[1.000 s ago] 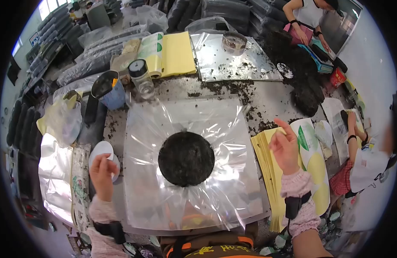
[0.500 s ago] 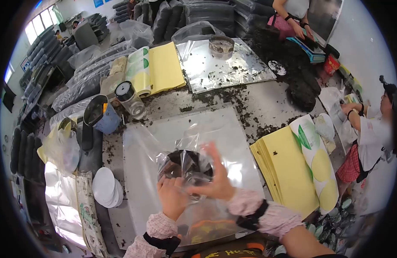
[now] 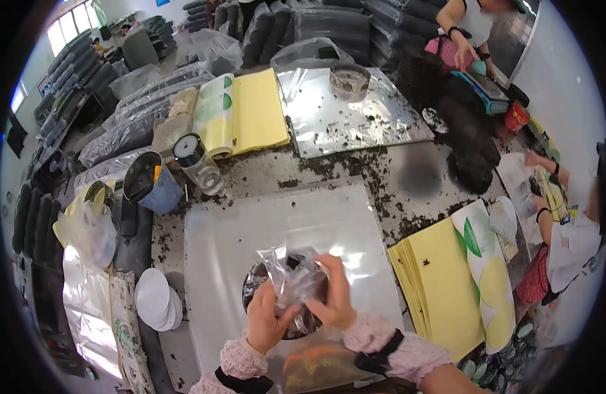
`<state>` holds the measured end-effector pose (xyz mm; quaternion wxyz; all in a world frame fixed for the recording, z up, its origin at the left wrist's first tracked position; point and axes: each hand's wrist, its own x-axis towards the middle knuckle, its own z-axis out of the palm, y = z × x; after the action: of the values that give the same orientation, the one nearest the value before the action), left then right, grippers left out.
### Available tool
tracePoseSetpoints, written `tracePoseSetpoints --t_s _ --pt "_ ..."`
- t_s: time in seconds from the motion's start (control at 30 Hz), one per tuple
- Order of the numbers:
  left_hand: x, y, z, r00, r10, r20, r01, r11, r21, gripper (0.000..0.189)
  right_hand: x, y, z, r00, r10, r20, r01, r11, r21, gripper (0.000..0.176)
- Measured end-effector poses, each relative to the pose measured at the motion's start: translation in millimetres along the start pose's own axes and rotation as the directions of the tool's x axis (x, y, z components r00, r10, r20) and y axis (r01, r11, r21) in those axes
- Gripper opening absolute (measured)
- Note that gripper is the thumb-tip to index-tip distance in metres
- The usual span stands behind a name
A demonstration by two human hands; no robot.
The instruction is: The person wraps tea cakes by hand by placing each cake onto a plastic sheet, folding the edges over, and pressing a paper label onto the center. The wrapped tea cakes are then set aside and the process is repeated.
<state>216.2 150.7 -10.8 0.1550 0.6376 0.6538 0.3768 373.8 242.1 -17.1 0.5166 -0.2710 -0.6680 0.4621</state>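
In the head view, clear plastic film (image 3: 283,266) is gathered up over a dark round thing (image 3: 253,278) with a ring-like edge. My left hand (image 3: 267,320) closes its fingers on the film at the near left. From the right, my right hand (image 3: 334,297) grips a bunched part of the same film, its thumb pointing inward. The round thing lies under both hands on a pale smooth sheet (image 3: 217,243). Film and fingers hide much of its top, so I cannot make out what is inside.
Yellow paper stacks (image 3: 440,295) lie right, beside a strip of printed labels (image 3: 493,289). Left are white discs (image 3: 152,292), a blue bucket (image 3: 162,194) and a lidded jar (image 3: 201,167). Behind, a metal sheet (image 3: 395,125) carries a ring (image 3: 350,80) and dark crumbs. Two people work at right.
The film, spread wide before, is now drawn together over the round thing. My right hand has gone from open, fingers stretched, to closed on it. Both hands are nearer each other.
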Motion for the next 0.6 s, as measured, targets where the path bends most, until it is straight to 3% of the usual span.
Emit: tracePoseSetpoints --t_s 0.1,0.13,0.17,0.2,0.23,0.27,0.33,0.37,0.4,0.43,0.47,0.53,0.57,0.6 --pt "-4.2 -1.1 5.7 0.941 -0.333 0.053 0.337 0.92 -0.202 0.065 43.0 -6.8 26.1 0.974 0.208 -0.085 -0.197 0.972 0.126 0.061" --pt "-5.2 -6.7 5.2 0.94 -0.326 0.097 0.339 0.92 -0.197 0.072 49.8 -11.6 30.5 0.958 0.27 -0.098 -0.252 0.954 0.165 0.06" --pt "-13.3 -15.9 10.2 0.959 -0.282 -0.025 0.269 0.935 -0.231 0.074 42.3 -10.4 29.3 0.995 0.05 0.083 -0.054 0.997 0.047 0.058" --pt "-17.7 -20.8 14.3 0.962 -0.229 -0.151 0.185 0.948 -0.258 0.076 30.7 -7.5 26.0 0.946 -0.16 0.281 0.176 0.984 -0.034 0.056" --pt "-16.6 -19.1 20.3 0.925 -0.22 -0.309 0.136 0.953 -0.271 0.081 26.3 -3.5 21.3 0.807 -0.333 0.488 0.415 0.907 -0.067 0.054" --pt "-9.6 -9.8 22.3 0.865 -0.205 -0.458 0.085 0.96 -0.269 0.086 26.8 0.5 15.8 0.789 -0.336 0.514 0.437 0.896 -0.085 0.052" --pt "12.2 6.8 5.1 0.936 -0.022 -0.35 0.03 0.999 0.017 0.085 10.6 6.8 4.8 0.764 -0.298 0.572 0.439 0.89 -0.122 0.05" --pt "12.9 8.6 0.4 0.965 0.049 -0.258 -0.01 0.988 0.152 0.085 -4.3 7.7 4.3 0.88 -0.125 0.458 0.202 0.971 -0.123 0.048" --pt "15.0 1.2 3.1 0.987 0.088 -0.131 -0.074 0.991 0.107 0.069 -10.2 9.2 6.9 0.939 0.054 0.339 -0.022 0.995 -0.098 0.047" --pt "11.3 -5.2 11.0 0.989 0.095 -0.114 -0.079 0.988 0.136 0.062 -8.5 9.6 13.2 0.949 0.225 0.223 -0.221 0.974 -0.042 0.047" --pt "4.7 -11.6 18.5 0.989 0.105 -0.103 -0.086 0.982 0.17 0.055 -6.5 1.1 25.9 0.979 0.203 0.013 -0.203 0.977 0.062 0.04" --pt "2.5 -6.3 19.0 0.987 0.121 -0.107 -0.087 0.956 0.278 0.038 -5.8 -27.6 55.8 0.998 -0.027 0.056 0.04 0.964 -0.262 0.034" --pt "4.0 -6.3 12.4 0.992 0.069 -0.107 -0.049 0.983 0.176 0.04 -9.5 -35.3 64.6 0.987 -0.136 0.088 0.16 0.898 -0.41 0.032" --pt "6.9 -7.3 7.6 0.995 0.024 -0.098 -0.017 0.998 0.067 0.041 -15.2 -27.0 64.3 0.993 -0.06 0.103 0.093 0.933 -0.348 0.035"
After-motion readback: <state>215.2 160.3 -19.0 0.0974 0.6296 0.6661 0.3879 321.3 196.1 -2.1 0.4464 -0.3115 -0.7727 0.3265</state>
